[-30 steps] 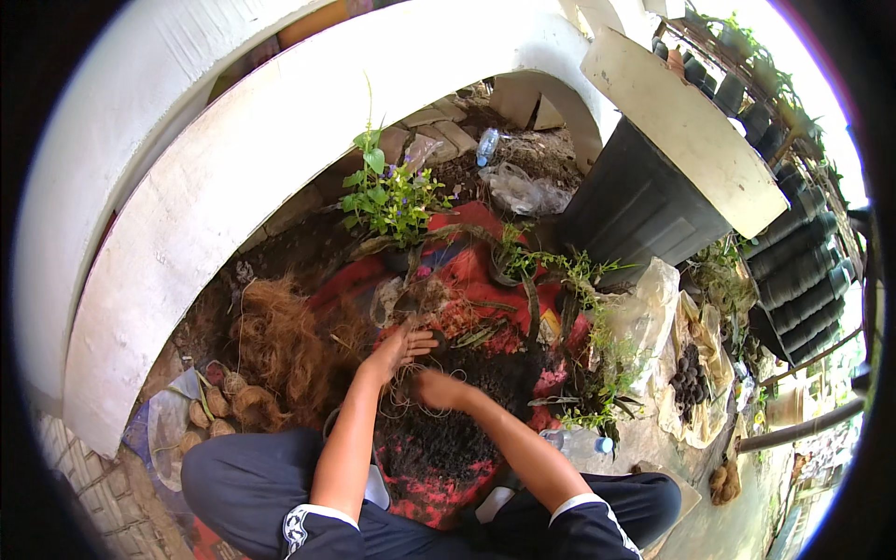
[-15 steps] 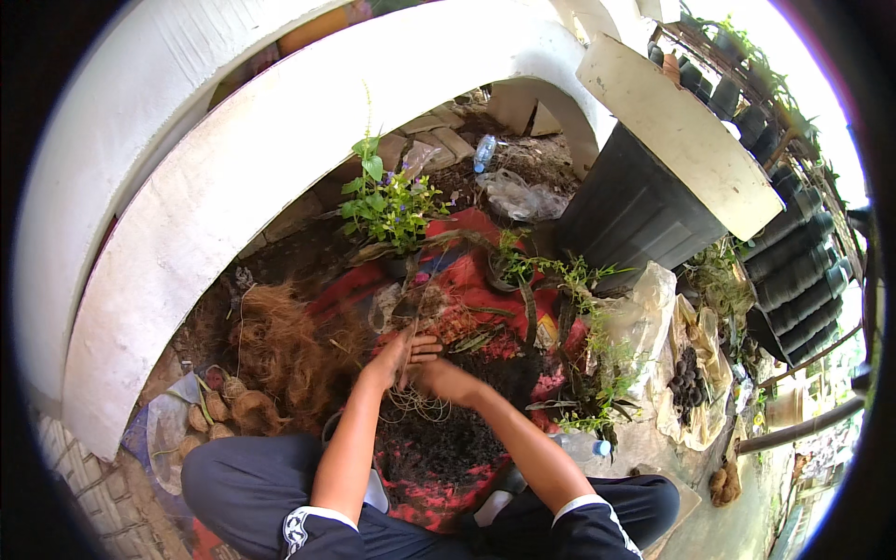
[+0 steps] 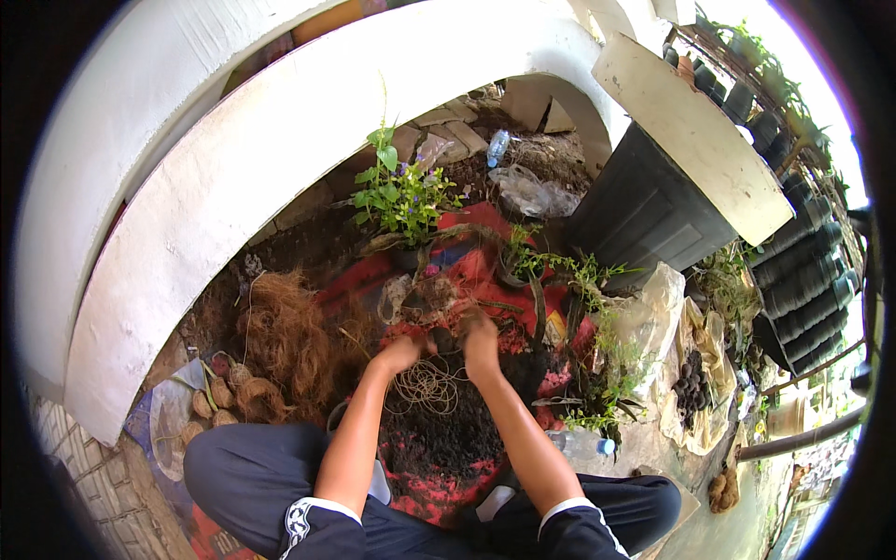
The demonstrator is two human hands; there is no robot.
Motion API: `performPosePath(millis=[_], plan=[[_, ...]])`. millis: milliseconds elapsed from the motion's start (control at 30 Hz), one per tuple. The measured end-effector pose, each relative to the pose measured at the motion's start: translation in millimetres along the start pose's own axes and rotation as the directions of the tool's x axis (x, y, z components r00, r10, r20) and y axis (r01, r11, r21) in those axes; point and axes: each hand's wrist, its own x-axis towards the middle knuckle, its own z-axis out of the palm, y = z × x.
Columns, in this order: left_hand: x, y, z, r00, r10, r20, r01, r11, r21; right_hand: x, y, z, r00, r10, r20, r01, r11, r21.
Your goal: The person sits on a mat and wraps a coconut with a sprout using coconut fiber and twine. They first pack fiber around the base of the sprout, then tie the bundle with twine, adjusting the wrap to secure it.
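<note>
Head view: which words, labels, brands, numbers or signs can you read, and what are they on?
None can be read.
Red sheet, lower left: pale marks, too blurred.
Blue bottle, top: any print too small.
Left sleeve: white trim bears a pattern, no readable letters.

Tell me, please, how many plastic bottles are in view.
2: the far bottle lies by the crumpled plastic bag, and the near bottle lies just beyond the right knee. More may be hidden.

Curved wht wall [image 3: 280,121] at L; concrete floor [image 3: 723,523] lower R; brt daylight [image 3: 807,51] upper R.
</note>
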Motion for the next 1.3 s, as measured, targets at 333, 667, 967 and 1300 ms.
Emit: performPosePath(millis=[333, 667, 967, 1300], plan=[[-15, 35, -2, 0.978, 0.12, 0.173, -0.093, 0.983, -0.156, -20, 38, -1, 0.831, 0.26, 0.492, -0.471, 0.799, 0.374], [6, 4, 6, 0.997, -0.029, -0.074, -0.037, 0.654, -0.756, -34, 62, -5, 0.437, 0.219, 0.873, 0.716, 0.502, -0.484], [-15, 13, 9, 0.871, -0.261, 0.416, 0.188, 0.96, 0.209, 2, 26, -4, 0.903, 0.342, 0.261, -0.43, 0.708, 0.56], [-33, 37, -14, 0.964, 0.023, 0.264, -0.003, 0.997, -0.076, -13, 13, -7, 0.756, 0.362, 0.546, -0.317, 0.932, -0.178]])
